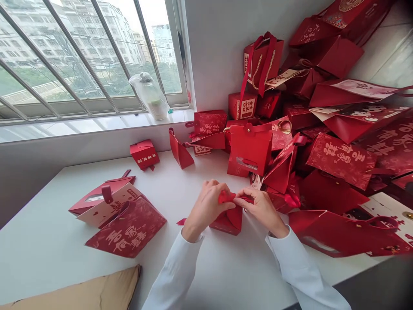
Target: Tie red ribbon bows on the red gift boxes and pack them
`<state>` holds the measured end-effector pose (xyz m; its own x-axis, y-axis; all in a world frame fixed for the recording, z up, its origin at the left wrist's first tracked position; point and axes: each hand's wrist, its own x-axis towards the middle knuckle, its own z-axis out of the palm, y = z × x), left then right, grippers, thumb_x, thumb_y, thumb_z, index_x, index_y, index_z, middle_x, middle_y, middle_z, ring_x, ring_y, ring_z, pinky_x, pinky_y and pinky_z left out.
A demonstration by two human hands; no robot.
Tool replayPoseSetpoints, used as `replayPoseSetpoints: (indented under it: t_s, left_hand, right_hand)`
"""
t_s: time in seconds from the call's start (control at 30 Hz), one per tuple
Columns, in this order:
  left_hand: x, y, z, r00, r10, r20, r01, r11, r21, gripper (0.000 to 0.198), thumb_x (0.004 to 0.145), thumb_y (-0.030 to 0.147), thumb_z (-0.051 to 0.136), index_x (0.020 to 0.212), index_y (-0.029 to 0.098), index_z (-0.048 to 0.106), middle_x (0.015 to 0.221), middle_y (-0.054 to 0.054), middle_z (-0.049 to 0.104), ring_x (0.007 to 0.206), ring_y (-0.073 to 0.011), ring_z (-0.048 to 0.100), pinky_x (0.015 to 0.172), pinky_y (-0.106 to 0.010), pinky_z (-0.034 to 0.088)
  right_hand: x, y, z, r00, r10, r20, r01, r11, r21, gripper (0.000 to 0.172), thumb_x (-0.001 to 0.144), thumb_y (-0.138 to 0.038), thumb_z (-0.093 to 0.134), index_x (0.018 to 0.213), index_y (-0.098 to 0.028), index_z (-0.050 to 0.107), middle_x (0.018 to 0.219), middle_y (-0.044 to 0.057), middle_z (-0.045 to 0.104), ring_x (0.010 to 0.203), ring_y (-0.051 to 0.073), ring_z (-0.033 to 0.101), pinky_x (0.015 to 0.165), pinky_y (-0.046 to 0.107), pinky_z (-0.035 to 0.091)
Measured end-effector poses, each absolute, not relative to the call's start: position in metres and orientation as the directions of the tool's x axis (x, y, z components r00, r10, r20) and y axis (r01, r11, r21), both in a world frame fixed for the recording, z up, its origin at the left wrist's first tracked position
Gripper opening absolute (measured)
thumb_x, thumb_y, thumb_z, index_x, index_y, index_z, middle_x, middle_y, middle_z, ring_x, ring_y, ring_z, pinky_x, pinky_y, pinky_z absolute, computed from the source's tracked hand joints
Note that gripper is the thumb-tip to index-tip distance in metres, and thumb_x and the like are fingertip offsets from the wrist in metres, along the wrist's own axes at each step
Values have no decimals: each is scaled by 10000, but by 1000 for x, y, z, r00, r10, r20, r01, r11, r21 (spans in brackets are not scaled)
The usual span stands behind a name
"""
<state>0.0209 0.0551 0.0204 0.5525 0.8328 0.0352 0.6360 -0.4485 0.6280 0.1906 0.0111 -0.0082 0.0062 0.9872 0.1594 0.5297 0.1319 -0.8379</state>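
The left hand (pixel 206 209) and right hand (pixel 262 210), both in white sleeves (pixel 172 273), are working together near the middle of the white worktop (pixel 48 245). The left hand's fingers (pixel 211 188) are clenched over one end of a red strap (pixel 226 197), and the right hand's fingers (pixel 247 198) pinch its other end, so both hands are grasping it. Directly below the hands sits a red paper gift box (pixel 229 220), partly hidden by them and in contact with the right hand. Whether the strap is attached to this box cannot be confirmed from this view. A small red flap (pixel 181 221) shows just beside the left wrist; its connection is also unclear.

To the left, an unfolded red box blank (pixel 125 228) lies flat on the worktop, with a small folded red box (pixel 144 154) beyond it. A large heap of red gift bags (pixel 335 159), many printed with gold characters, is piled against the wall on the right. Further back, a bagged bottle (pixel 150 97) stands on the windowsill (pixel 97 125) before a barred window (pixel 80 56). A tan cushion (pixel 84 292) lies at the near edge.
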Motion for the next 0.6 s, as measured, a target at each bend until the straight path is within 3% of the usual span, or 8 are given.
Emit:
replayPoseSetpoints:
  t_s: [0.13,0.33,0.47,0.6]
  left_hand:
    - [33,51,14,563,826,-22,684,-450,573,91,748,247,641,736,185,575,856,-45,521,887,-219,424,765,-310,407]
    - [15,62,18,581,809,-94,688,-426,587,53,750,183,593,797,197,613,887,-41,550,952,-231,427,812,-317,394]
    - [1,70,20,625,766,-149,669,-427,608,99,730,161,577,813,205,611,903,-28,569,990,-232,433,815,-306,394]
    - [1,70,20,642,762,-83,626,-460,629,126,727,204,599,850,213,570,886,-9,568,967,-222,454,776,-290,405]
  right_hand:
    - [193,13,-5,24,973,228,518,183,-836,165,845,-292,576,730,-195,643,707,-18,639,673,141,566,657,244,417]
    - [200,14,-2,-70,949,307,503,299,-811,138,850,-291,593,809,-221,704,775,8,666,707,150,586,661,255,438]
    - [203,11,-1,-14,967,256,524,225,-821,168,844,-333,587,793,-226,705,783,11,673,703,157,595,633,257,445]
    - [205,9,0,110,983,145,456,80,-886,192,832,-376,571,860,-209,661,653,-10,613,570,135,555,543,245,435]
